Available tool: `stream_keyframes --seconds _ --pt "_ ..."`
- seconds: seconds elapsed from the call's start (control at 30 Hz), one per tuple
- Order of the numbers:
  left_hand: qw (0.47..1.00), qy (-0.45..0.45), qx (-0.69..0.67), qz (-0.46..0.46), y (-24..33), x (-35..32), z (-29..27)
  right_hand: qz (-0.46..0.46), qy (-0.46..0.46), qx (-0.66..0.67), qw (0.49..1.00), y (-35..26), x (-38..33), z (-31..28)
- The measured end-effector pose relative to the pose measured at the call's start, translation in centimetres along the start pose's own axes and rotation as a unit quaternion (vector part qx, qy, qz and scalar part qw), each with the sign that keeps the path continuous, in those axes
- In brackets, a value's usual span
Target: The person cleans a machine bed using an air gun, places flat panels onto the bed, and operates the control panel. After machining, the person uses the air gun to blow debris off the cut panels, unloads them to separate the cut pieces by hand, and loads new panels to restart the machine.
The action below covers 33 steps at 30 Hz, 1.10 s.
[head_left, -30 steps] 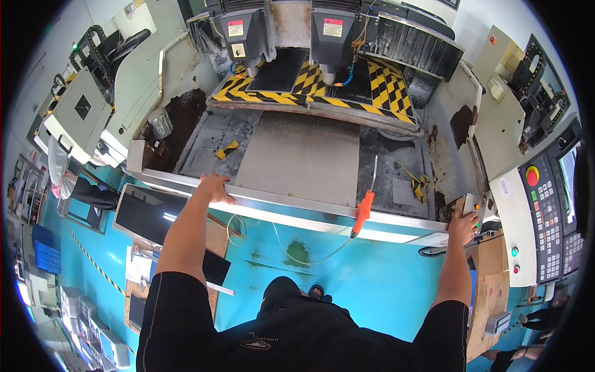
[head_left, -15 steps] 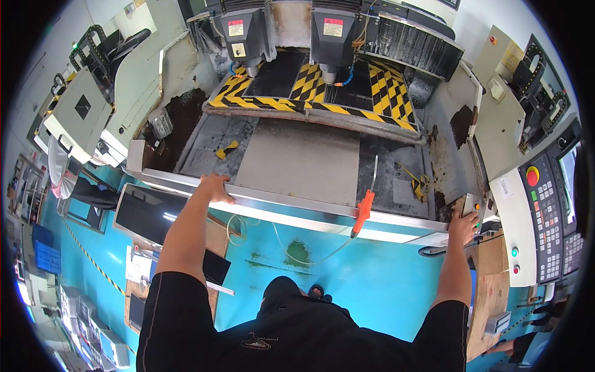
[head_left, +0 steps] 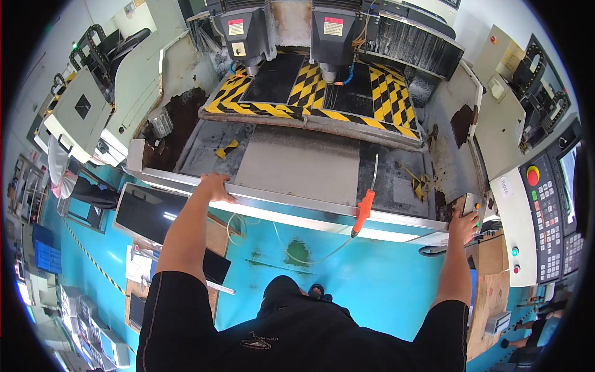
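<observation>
My left hand (head_left: 216, 188) rests on the metal front rail (head_left: 291, 202) of a milling machine, fingers laid over the edge and thumb apart. At the right end of that rail, my right hand (head_left: 463, 228) is wrapped around a small button box (head_left: 466, 204); an orange button shows on top, with the fingers beside it. An orange air blow gun (head_left: 364, 212) with a thin metal nozzle leans over the rail between my hands, its clear hose hanging down. Beyond lies the machine bed (head_left: 310, 114), covered with black panels and yellow-black striped tape, under two spindle heads (head_left: 332, 37).
At the right stands a control panel (head_left: 545, 211) with a red stop button. A dark monitor (head_left: 152, 211) and a wooden bench (head_left: 217, 239) are at the left. Scraps of striped tape (head_left: 228, 149) lie in the machine tray. A co-worker (head_left: 536, 328) is at the lower right.
The striped machine bed has moved slightly toward me. Both my hands stay in place. The co-worker at the lower right has shifted.
</observation>
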<state>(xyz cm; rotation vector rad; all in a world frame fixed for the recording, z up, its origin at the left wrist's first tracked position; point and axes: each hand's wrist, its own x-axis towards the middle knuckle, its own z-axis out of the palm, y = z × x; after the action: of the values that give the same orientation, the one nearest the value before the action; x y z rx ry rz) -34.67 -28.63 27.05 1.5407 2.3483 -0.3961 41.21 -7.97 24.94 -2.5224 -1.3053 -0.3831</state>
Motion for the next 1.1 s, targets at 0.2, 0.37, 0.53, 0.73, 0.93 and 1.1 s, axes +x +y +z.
stream_keyframes --seconds 0.2,0.37,0.53,0.73,0.93,1.1 --pt "1.000 -0.002 -0.023 0.002 -0.1 0.2 -0.1 0.004 -0.003 0.005 1.000 -0.2 0.0 -0.4" --pt "0.999 0.009 -0.032 0.019 0.0 0.2 -0.1 0.005 -0.006 0.005 1.000 -0.2 0.1 -0.5" --pt "0.999 0.002 -0.031 0.017 0.3 0.0 -0.6 0.009 -0.018 -0.011 1.000 -0.1 0.4 -0.1" --pt "0.999 0.000 -0.036 0.011 0.6 -0.2 -1.2 0.004 -0.010 -0.010 1.000 -0.2 0.6 0.0" --pt "0.999 -0.001 -0.043 0.012 0.5 0.1 -1.2 0.004 -0.012 -0.014 1.000 -0.3 0.8 0.1" --pt "1.000 0.003 -0.024 0.005 0.3 0.5 -0.9 -0.005 0.012 -0.002 1.000 -0.2 1.1 0.3"
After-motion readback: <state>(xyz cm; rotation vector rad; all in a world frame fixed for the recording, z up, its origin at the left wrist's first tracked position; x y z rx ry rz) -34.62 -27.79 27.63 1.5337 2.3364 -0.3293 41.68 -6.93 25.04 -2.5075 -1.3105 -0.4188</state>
